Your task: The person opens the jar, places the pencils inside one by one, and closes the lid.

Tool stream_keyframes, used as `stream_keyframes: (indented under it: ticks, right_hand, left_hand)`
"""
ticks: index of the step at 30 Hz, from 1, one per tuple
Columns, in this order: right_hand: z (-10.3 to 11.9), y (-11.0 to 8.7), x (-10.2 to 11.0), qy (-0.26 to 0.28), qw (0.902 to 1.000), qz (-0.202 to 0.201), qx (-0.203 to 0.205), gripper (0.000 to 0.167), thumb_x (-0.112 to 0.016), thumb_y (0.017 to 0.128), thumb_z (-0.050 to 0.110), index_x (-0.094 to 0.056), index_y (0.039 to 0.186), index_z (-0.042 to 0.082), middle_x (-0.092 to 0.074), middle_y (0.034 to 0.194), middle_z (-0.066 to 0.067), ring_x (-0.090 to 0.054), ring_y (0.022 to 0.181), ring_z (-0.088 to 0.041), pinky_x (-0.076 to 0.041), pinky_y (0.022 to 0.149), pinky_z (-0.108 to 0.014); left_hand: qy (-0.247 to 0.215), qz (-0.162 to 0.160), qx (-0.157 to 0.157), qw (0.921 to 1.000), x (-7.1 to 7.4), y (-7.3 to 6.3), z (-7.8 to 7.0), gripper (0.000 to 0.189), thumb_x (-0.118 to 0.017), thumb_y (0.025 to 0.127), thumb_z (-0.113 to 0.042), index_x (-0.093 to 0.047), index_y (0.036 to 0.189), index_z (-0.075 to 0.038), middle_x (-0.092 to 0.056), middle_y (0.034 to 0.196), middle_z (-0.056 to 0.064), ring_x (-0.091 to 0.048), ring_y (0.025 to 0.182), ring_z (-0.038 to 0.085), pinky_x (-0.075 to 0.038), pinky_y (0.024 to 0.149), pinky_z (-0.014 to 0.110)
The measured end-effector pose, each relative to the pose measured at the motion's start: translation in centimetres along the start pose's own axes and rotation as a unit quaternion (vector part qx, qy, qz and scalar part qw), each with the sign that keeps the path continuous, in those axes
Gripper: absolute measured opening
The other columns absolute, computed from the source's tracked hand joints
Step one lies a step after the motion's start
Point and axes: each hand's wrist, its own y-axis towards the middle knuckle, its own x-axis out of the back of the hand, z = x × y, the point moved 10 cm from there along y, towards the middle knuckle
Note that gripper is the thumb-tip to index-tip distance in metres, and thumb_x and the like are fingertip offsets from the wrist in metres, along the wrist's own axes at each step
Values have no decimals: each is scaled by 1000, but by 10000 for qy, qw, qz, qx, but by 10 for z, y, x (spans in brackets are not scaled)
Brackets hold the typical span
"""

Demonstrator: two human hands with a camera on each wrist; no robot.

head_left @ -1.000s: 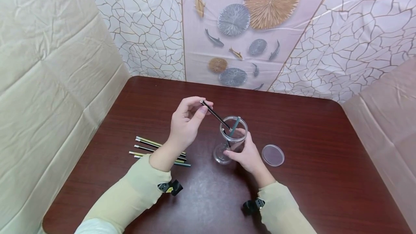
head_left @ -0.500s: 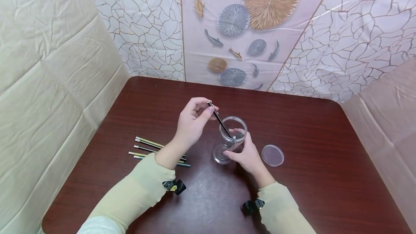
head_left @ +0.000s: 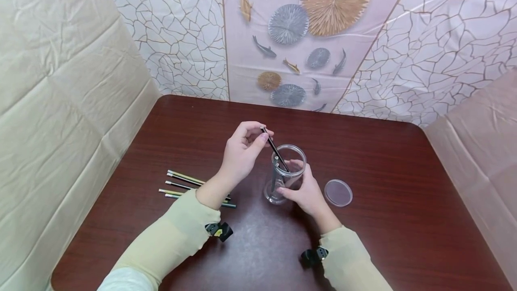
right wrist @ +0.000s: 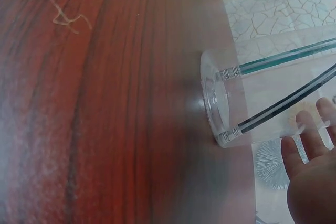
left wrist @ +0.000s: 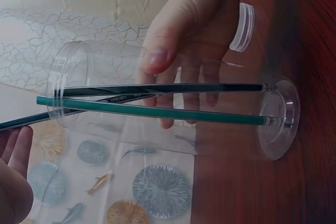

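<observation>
The left hand (head_left: 241, 154) pinches a slim black pencil with printed lettering (head_left: 274, 149) between thumb and fingers. The pencil slants down from the left fingertips through the open mouth of a clear, cylindrical plastic jar (left wrist: 220, 140); its lower end is inside the jar, above the base. The right hand (head_left: 304, 192) grips the jar around its side, thumb and fingers on opposite sides of the wall. Inside, a green pencil (left wrist: 157, 109) and a second black pencil (left wrist: 210, 87) stand with their silver-banded ends at the base. Whether the base touches the dark red-brown wooden table (head_left: 404, 183) cannot be told. A flat, round, translucent lid (head_left: 338, 193) lies just right of the right hand. A loose group of yellow, black and green pencils (head_left: 177, 185) lies left of the left hand, partly hidden beneath the forearm.
</observation>
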Motion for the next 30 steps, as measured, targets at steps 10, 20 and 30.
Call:
stream_keyframes:
  ticks: [10,20,30]
  right_hand:
    - [0,1,0,96,9998,-7,150,76,-80,70,2,-35,130,-3,-52,131,-15,-54,106,-13,-35,97,-39]
    - [-1,1,-1,55,9999,19,117,75,-80,69,2,-35,129,-2,-52,131,-16,-52,112,-25,-35,97,-35]
    - [0,1,-1,44,9999,66,130,75,-79,70,1,-34,130,-4,-52,131,-16,-54,106,-14,-39,94,-32]
  left_hand:
    - [587,117,-81,9982,-3,-5,5,16,-59,88,6,-53,103,5,-67,95,21,-65,87,25,-54,75,32]
    - [868,281,-182,9957,-7,-12,11,15,-60,87,6,-54,101,2,-67,95,18,-64,87,23,-53,73,28]
    - [1237,385,-86,9915,-10,-16,12,18,-60,84,11,-58,101,5,-64,99,19,-62,88,27,-52,79,36]
